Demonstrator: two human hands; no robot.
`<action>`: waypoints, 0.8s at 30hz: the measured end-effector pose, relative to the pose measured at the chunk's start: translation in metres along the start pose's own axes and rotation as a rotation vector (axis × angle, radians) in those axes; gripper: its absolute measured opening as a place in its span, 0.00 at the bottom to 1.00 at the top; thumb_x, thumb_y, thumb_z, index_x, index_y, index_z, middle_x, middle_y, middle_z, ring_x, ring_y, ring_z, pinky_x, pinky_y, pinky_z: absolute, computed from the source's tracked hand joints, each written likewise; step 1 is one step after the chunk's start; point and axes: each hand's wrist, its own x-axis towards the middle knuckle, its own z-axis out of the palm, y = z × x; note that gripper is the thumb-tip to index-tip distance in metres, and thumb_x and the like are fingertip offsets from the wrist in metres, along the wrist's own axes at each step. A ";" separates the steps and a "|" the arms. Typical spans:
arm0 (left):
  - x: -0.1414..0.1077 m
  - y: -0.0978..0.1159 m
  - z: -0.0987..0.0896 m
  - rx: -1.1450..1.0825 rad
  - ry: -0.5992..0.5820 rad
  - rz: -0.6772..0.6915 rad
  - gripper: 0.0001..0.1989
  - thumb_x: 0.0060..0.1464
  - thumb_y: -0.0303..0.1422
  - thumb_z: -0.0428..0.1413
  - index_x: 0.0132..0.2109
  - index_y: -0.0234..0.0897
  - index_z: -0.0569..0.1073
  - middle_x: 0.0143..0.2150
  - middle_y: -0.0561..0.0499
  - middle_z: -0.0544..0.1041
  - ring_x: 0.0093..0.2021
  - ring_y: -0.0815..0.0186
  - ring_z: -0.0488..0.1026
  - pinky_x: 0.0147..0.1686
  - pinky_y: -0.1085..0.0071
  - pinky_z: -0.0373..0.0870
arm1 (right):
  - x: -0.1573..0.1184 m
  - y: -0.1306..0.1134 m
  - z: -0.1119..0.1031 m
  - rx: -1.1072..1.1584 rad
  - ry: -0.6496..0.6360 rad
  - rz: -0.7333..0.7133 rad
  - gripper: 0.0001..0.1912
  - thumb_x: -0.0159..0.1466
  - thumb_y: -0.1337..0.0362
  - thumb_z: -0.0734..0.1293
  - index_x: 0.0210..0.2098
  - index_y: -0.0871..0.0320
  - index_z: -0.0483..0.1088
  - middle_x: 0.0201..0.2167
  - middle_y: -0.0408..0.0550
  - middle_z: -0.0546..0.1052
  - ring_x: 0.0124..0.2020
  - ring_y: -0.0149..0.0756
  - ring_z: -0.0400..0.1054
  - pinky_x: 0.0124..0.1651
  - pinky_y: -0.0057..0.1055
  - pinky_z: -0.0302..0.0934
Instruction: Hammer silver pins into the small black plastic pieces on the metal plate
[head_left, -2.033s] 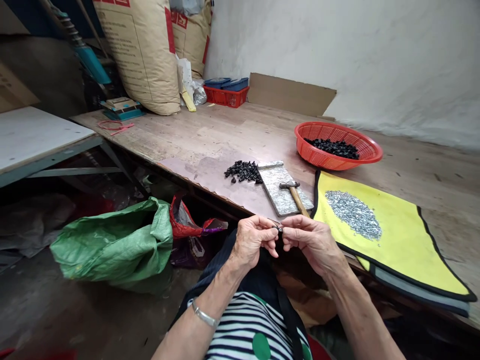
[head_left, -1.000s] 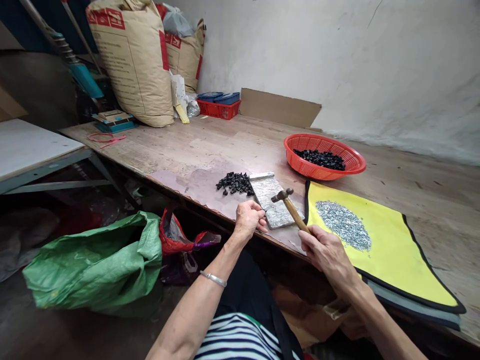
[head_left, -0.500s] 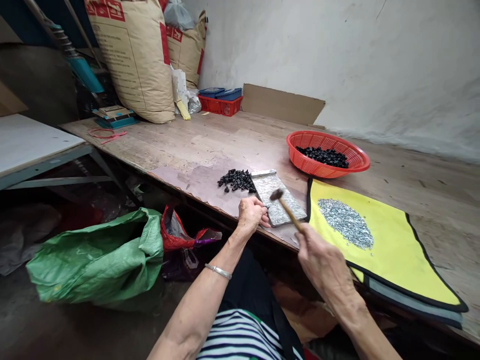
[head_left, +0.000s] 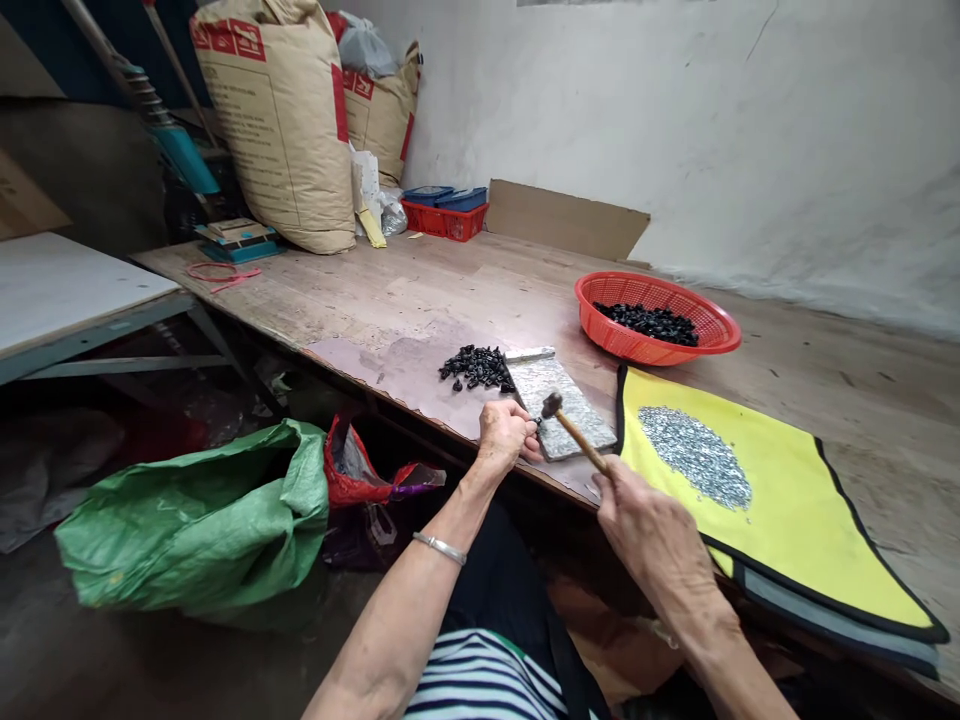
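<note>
My left hand [head_left: 507, 436] pinches a small black piece [head_left: 537, 422] at the left edge of a silvery slab [head_left: 574, 408]. In my right hand [head_left: 651, 520] is the wooden handle of a small hammer [head_left: 576, 430]; its dark head hangs over the slab, close to my left fingertips. A pile of black pieces [head_left: 478, 367] lies by the slab's upper left. To the right, small silvery metal bits [head_left: 694, 452] are spread on a yellow cloth [head_left: 799, 500] with black edging.
A red basket [head_left: 720, 340] holding black pieces stands behind the yellow cloth. Large paper sacks [head_left: 277, 130] and a red crate [head_left: 450, 222] are at the back left. A green bag [head_left: 202, 520] sits below the front edge of the wooden table [head_left: 337, 290].
The view has shifted slightly, so the scene appears a little lower. The hammer stays over the slab with its head near my left fingers, and both hands keep their hold.
</note>
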 end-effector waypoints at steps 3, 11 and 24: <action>0.000 -0.001 -0.001 -0.004 -0.010 0.000 0.08 0.40 0.19 0.54 0.21 0.33 0.63 0.09 0.55 0.64 0.10 0.68 0.65 0.13 0.70 0.69 | 0.002 0.001 -0.006 0.031 0.237 0.026 0.14 0.67 0.65 0.56 0.45 0.65 0.69 0.30 0.51 0.76 0.24 0.34 0.69 0.25 0.28 0.55; 0.000 0.000 0.000 -0.005 0.003 0.008 0.08 0.39 0.19 0.54 0.21 0.33 0.63 0.08 0.55 0.64 0.10 0.68 0.64 0.12 0.71 0.69 | -0.004 -0.003 0.005 -0.029 0.059 0.005 0.11 0.65 0.68 0.57 0.34 0.62 0.70 0.18 0.45 0.72 0.14 0.32 0.63 0.19 0.28 0.47; 0.000 0.001 -0.001 -0.001 -0.001 0.012 0.08 0.39 0.19 0.54 0.21 0.33 0.63 0.09 0.54 0.65 0.10 0.68 0.65 0.13 0.72 0.69 | -0.008 -0.011 0.011 0.023 0.210 0.101 0.14 0.67 0.65 0.56 0.46 0.66 0.68 0.26 0.50 0.75 0.23 0.34 0.68 0.24 0.27 0.52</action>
